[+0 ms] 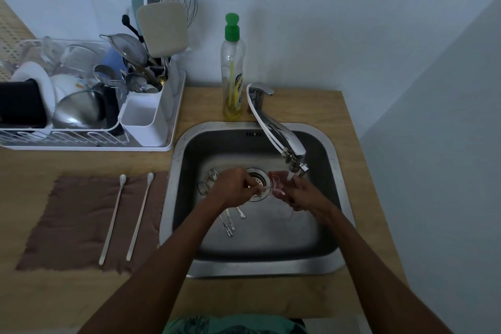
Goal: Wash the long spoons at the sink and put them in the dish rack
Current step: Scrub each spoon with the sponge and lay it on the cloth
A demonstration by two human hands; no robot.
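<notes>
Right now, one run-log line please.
phase: washing | left hand: holds spoon | right hand: pink sponge under faucet | cloth: two long spoons waiting

Open counter at lower left beyond the brown cloth [81, 219] and its two long spoons [124, 218]. Crowded dish rack [151, 144] blocking upper left. Over the sink [187, 144], faucet [279, 133] and soap bottle [232, 70] barring the upper centre.

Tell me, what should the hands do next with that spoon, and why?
Probably keep rubbing the spoon under the tap. The left hand pinches it, the right hand holds a pink sponge against it, and more spoons wait in the sink.
</notes>
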